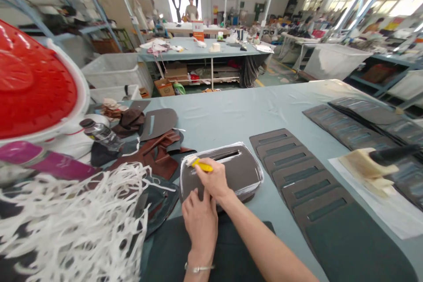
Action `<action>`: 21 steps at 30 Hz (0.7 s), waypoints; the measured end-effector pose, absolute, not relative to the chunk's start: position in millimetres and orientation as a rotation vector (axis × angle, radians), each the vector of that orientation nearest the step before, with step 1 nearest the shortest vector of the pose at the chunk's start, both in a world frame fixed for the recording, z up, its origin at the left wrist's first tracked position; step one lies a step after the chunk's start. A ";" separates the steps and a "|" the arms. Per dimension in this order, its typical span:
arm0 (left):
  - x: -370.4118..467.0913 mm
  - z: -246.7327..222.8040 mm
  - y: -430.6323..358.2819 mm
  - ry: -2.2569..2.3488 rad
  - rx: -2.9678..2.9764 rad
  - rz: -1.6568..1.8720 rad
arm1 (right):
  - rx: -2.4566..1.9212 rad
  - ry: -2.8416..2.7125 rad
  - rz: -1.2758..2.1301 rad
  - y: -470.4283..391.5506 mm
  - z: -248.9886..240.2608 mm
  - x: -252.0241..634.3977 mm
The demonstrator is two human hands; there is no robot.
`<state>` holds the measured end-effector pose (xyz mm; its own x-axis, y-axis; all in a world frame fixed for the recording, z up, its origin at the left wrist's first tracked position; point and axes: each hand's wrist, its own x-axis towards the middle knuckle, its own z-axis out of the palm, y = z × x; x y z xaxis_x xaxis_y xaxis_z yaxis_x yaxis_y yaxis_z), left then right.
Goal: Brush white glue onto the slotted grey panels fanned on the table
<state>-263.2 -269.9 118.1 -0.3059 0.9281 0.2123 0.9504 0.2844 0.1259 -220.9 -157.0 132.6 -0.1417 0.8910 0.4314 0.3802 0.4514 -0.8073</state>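
A dark grey-brown panel (238,169) with a slot near its far edge lies in front of me, a white, wet-looking coating streaked along its rim. My right hand (214,178) is closed around a small brush (202,165) with a yellow handle. Its pale bristles touch the panel's upper left corner. My left hand (200,213) rests on the near edge of the panel, fingers laid flat and holding nothing. Under that wrist spreads a piece of dark green material (165,251). To the right, several similar slotted panels (294,176) overlap in a fanned row.
White strips (79,224) heap up at left, beside brown leather scraps (158,154), a purple bottle (49,161), a clear bottle (102,134) and a big red lid (33,79). At right, a dark-handled tool (393,155) rests on a cream block (366,165). Someone stands (191,10) far back.
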 end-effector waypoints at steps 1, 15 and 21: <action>-264.0 117.2 -270.2 -2.433 -1.788 -0.356 | -1.097 -1.749 0.662 -153.3 129.7 -223.6; -233.0 132.3 -215.1 -2.632 -2.053 -0.959 | -1.775 -1.593 0.190 -136.3 107.2 -45.7; -183.5 113.5 -154.3 -2.898 -2.059 -1.836 | -1.633 -1.461 0.353 -162.0 113.4 -53.3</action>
